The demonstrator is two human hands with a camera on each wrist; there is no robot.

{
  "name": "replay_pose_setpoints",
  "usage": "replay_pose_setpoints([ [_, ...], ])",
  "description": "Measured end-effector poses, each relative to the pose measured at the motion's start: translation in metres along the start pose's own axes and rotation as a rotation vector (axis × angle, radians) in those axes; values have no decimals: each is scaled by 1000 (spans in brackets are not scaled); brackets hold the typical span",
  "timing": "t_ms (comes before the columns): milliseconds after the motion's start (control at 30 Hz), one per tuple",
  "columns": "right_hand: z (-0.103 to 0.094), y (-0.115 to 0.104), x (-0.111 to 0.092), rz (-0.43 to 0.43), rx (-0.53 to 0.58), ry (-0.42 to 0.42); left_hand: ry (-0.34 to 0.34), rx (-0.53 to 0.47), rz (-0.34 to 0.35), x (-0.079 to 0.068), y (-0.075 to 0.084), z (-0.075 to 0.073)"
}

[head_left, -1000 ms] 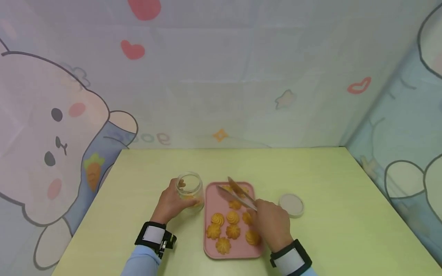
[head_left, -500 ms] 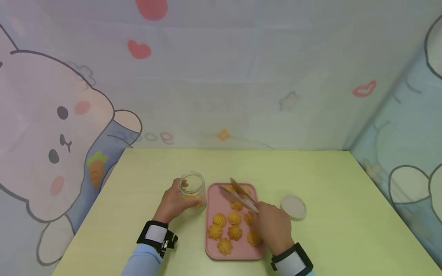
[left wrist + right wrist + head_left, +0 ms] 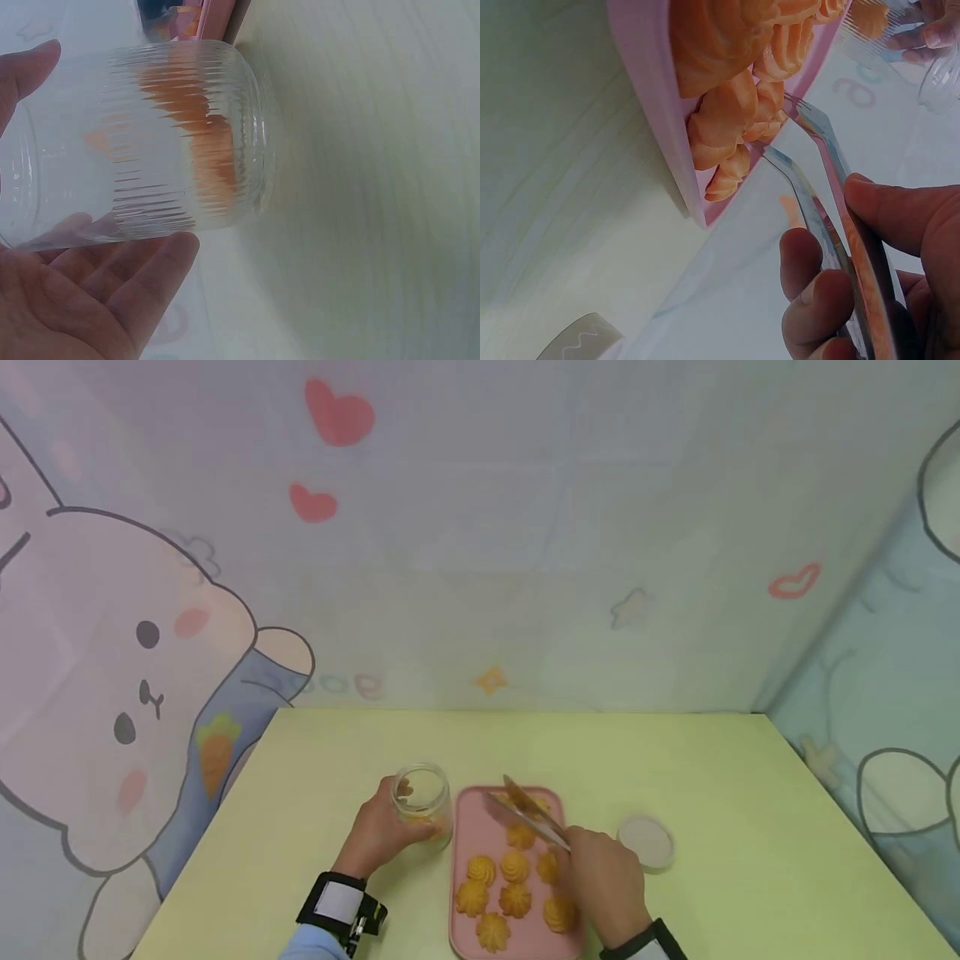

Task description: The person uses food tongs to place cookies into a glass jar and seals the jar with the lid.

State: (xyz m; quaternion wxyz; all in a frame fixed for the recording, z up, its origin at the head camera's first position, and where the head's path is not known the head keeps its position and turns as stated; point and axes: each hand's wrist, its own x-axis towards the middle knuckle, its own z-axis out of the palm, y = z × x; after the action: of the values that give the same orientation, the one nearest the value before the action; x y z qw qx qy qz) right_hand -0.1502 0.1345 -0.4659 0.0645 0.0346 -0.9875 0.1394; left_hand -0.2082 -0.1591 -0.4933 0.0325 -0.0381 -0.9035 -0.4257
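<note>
My left hand point(image 3: 386, 831) grips a clear glass jar point(image 3: 157, 142) at the left of the pink tray, thumb on one side and fingers on the other. The jar is lidless; orange-yellow cookies point(image 3: 214, 169) lie in its bottom. My right hand point(image 3: 607, 881) holds metal tongs point(image 3: 866, 285), thumb on one arm and fingers on the other. Their tips stand apart at the tray's far end, close by piped cookies point(image 3: 724, 124). Several more swirl-shaped cookies point(image 3: 515, 899) lie on the pink tray point(image 3: 468, 827). My right hand partly covers the tray's right side.
A round whitish lid point(image 3: 647, 842) lies on the pale yellow table point(image 3: 720, 777), right of the tray. Behind the table hangs a cartoon-printed backdrop point(image 3: 487, 527).
The head view has tilted upward, so the whole scene sits lower in it. Both hands, the jar and the tongs keep nearly the same places relative to the tray.
</note>
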Motion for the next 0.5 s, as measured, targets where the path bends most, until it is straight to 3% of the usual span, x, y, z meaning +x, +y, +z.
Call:
replay_pose_setpoints([
  [300,0,1,5,44,27,-43,17,-9,10,1,-1,-3],
  [500,-2,-1,3,25,51,13,30,6,21,1,1,-6],
])
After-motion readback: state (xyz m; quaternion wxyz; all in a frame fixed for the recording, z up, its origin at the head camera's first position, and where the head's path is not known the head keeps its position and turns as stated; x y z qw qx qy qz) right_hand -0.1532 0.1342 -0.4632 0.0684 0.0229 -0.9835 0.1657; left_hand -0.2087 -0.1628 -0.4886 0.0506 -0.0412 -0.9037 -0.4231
